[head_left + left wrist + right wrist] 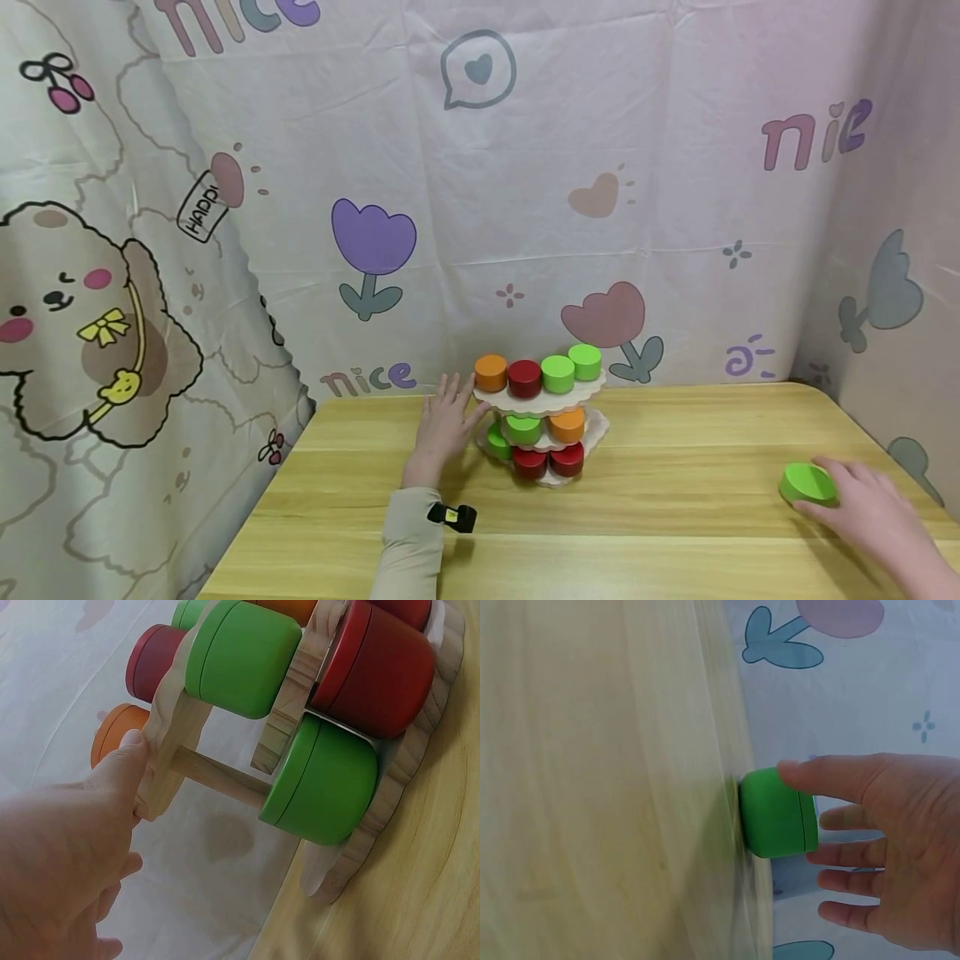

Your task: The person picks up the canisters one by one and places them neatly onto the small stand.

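Note:
My left hand (444,423), fingers extended, touches the left edge of a tiered wooden stand (542,405). In the left wrist view, its thumb (126,761) rests on the top board's edge beside an orange round block (118,733). More green, red and orange blocks sit on the stand's tiers, among them a green block (319,784) low down and a red block (379,671). Far to the right, my right hand (870,504) is at a green round block (804,485) on the table. Its thumb tip (789,774) touches the side; the spread fingertips lie right at the rim.
The light wooden table (675,550) extends between the stand and the right hand's block. A printed cloth (510,183) hangs behind the table and along both sides. A black band (453,517) with a small device is on the left wrist.

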### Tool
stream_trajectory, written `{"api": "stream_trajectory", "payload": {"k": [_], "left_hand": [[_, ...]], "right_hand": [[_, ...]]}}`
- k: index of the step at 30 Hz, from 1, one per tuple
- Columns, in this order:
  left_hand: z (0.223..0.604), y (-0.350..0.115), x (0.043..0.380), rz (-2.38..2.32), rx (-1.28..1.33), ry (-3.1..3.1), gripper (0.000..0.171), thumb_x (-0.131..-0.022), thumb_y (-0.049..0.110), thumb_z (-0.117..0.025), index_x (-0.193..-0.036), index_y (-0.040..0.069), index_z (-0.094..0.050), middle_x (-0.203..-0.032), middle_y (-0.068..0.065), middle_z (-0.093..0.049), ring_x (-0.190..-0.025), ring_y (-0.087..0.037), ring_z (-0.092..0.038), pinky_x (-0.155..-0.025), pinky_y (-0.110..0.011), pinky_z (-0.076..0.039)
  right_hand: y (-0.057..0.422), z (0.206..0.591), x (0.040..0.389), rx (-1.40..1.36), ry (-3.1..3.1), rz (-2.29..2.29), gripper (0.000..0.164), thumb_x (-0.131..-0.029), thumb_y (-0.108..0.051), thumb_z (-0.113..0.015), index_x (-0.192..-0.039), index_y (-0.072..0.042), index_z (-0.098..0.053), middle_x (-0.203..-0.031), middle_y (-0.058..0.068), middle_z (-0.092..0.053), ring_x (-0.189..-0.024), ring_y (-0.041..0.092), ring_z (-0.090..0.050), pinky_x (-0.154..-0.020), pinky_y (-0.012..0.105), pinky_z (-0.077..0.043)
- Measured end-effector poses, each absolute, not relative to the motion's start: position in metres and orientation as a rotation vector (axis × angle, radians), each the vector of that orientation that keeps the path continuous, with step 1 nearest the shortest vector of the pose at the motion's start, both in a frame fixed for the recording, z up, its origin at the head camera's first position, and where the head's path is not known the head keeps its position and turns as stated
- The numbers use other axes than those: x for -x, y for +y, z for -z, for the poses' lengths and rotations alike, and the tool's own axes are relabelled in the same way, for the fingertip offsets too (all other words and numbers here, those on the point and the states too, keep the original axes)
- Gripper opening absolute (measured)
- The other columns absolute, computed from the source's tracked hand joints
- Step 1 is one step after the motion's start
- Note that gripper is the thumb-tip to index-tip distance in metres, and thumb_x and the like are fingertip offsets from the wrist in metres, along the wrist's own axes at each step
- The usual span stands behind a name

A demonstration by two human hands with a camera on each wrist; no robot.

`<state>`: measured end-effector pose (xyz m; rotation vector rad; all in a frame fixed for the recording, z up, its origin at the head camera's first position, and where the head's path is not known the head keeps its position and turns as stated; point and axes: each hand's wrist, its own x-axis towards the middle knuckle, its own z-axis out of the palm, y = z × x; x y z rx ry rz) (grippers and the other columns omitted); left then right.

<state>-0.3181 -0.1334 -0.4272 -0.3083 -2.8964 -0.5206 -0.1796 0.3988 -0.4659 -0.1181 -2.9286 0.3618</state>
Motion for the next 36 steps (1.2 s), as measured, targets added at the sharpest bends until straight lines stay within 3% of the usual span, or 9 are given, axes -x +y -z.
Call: {"api": "stream_trajectory", "payload": {"k": [7,21,31,36], "left_hand": [[0.427,-0.133,0.319,0.522,0.307,-2.899,0.071,-0.097,0.064,-0.034,-0.156,0.026,-0.022,-0.163,-0.011,-0.018,-0.153,-0.030,-0.006,-0.121,-0.062,-0.011],[0.428,-0.133,0.319,0.534,0.311,-2.887,0.072,-0.097,0.064,-0.034,-0.156,0.025,-0.024,-0.164,-0.011,-0.018,-0.154,-0.030,-0.005,-0.121,-0.061,-0.011],[0.430,-0.134,0.320,0.518,0.318,-2.884,0.072,-0.097,0.065,-0.033,-0.156,0.026,-0.023,-0.164,-0.010,-0.017,-0.153,-0.032,-0.008,-0.121,-0.061,-0.012],[0.431,-0.134,0.321,0.518,0.319,-2.877,0.072,-0.096,0.066,-0.032,-0.156,0.026,-0.023,-0.164,-0.010,-0.017,-0.153,-0.032,-0.008,-0.121,-0.061,-0.012]], "right_hand": [[0.402,0.464,0.184,0.090,-2.924,-0.356,0.074,-0.076,-0.038,-0.079,-0.122,0.011,-0.049,-0.114,0.046,-0.048,-0.098,0.064,-0.045,-0.079,0.074,-0.040],[0.399,0.460,0.192,0.115,-2.997,-0.371,0.078,-0.073,-0.044,-0.080,-0.118,0.013,-0.051,-0.111,0.044,-0.049,-0.097,0.058,-0.049,-0.076,0.069,-0.043],[0.392,0.460,0.199,-0.003,-2.928,-0.397,0.065,-0.068,-0.033,-0.082,-0.110,0.007,-0.053,-0.103,0.034,-0.056,-0.089,0.044,-0.054,-0.068,0.058,-0.046],[0.382,0.462,0.202,-0.034,-2.904,-0.404,0.067,-0.066,-0.033,-0.083,-0.112,0.006,-0.052,-0.107,0.036,-0.054,-0.091,0.045,-0.054,-0.069,0.059,-0.046]]}}
